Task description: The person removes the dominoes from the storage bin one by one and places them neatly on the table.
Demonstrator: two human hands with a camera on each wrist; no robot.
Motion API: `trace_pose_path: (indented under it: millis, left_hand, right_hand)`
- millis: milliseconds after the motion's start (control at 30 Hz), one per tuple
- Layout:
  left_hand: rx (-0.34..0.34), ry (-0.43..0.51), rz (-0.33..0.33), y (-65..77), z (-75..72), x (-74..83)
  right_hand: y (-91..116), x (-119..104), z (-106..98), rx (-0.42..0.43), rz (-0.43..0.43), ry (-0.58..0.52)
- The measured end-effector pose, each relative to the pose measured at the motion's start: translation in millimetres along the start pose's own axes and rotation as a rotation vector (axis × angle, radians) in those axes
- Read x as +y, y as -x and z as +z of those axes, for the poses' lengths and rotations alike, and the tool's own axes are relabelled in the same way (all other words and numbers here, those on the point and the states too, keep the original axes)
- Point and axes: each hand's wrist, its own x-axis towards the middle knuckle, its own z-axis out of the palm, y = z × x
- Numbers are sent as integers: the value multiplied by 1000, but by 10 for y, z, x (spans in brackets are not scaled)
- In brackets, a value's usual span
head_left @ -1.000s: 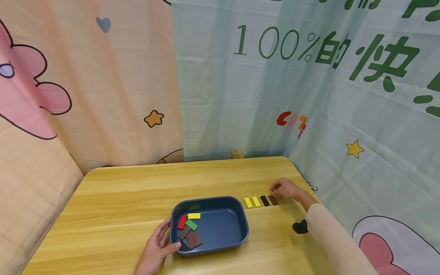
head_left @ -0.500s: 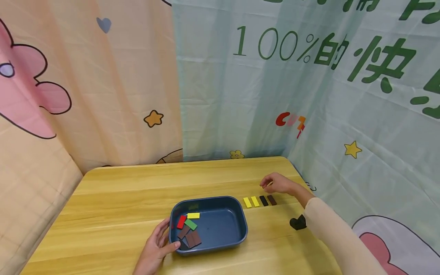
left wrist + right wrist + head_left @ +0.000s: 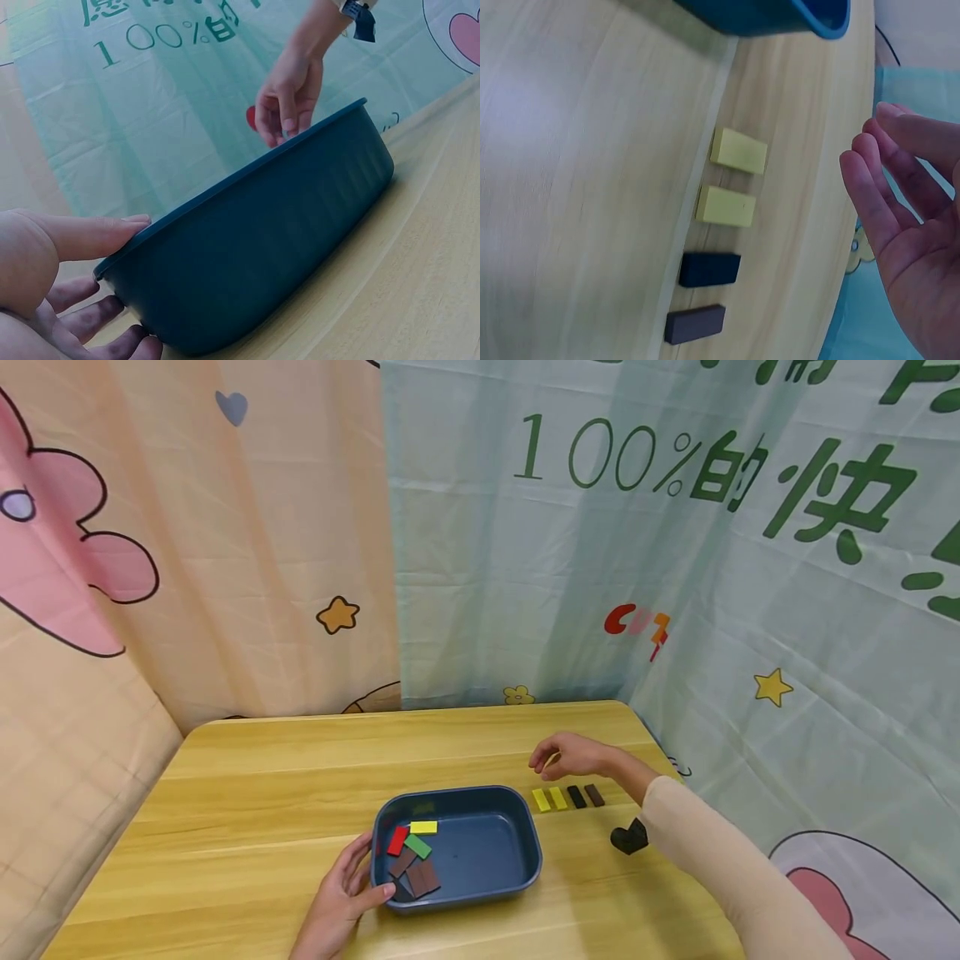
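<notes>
A dark blue tub stands on the table; my left hand grips its left end, thumb over the rim and fingers against the outer wall. Inside, at the left, lie a red block, a green block, a yellow block and several dark ones. My right hand hovers beyond the tub's far right corner, fingers loosely bent and nothing between them. Below it runs a row: two yellow blocks, a black block and a brown block.
The wooden table ends at printed curtains behind and to the right. A black strap-like piece shows beside the right sleeve.
My right hand has risen from beside the brown block and moved left past the row towards the tub. The row and the left hand's grip stay the same.
</notes>
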Motion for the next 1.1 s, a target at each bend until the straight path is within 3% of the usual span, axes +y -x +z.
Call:
trace_pose_path:
  millis: [600,1100]
  left_hand:
    - [-15,44,6,16,7,11]
    - [-16,54,-19,24,13,26]
  right_hand:
    - [-304,-606,297,-199,-94,68]
    - [-669,-1031,629,-388,-195,190]
